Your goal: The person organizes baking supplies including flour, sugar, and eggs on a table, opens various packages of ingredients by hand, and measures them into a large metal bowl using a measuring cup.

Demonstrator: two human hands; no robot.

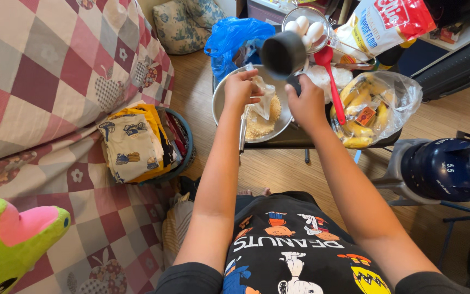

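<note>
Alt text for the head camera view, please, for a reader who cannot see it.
Over a metal bowl of pale crumbly powder, the left hand pinches a small clear bag while the right hand holds a black measuring cup. Bagged bananas, a red spatula and eggs sit nearby.

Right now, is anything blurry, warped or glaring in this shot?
Head view: wide-angle bending at the edges, the quilt bulging. Both hands, left and right, and the metal bowl are fairly sharp. The black cup looks slightly soft. Soft daylight, mild shine on the banana bag.
</note>
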